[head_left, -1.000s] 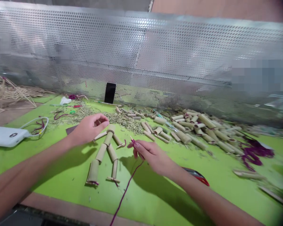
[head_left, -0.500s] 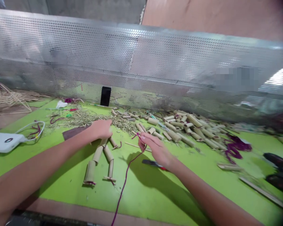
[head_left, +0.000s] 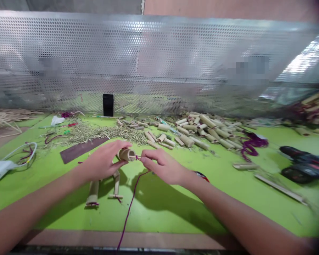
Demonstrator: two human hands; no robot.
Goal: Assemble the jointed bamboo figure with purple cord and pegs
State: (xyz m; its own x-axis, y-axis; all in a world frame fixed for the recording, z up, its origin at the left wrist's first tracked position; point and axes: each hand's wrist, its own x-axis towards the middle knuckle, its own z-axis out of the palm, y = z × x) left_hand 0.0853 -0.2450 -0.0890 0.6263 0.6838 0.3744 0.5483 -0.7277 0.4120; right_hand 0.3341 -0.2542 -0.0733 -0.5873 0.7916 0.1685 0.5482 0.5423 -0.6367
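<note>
My left hand (head_left: 105,160) is closed around a short bamboo tube (head_left: 128,155), its open end facing right. From that end a thin stick (head_left: 133,157) with purple yarn tied on it reaches toward my right hand (head_left: 162,165), whose fingertips pinch the tied end. A long tail of purple yarn (head_left: 132,198) runs from below those fingers to the table's front edge. Jointed bamboo pieces (head_left: 93,193) lie under my left hand, with small crosspieces tied at their lower ends; their upper part is hidden by the hand.
A heap of cut bamboo tubes (head_left: 202,130) lies behind my right hand, shavings (head_left: 122,134) to its left. A brown strip (head_left: 82,150) rests behind my left hand. A black power drill (head_left: 305,164) is at right, a white power bank (head_left: 0,170) at left, a phone (head_left: 108,105) behind.
My left hand has lifted the bamboo tube and turned its open end toward my right hand. The right hand has brought the yarn-tied stick up to that opening. The camera view has shifted.
</note>
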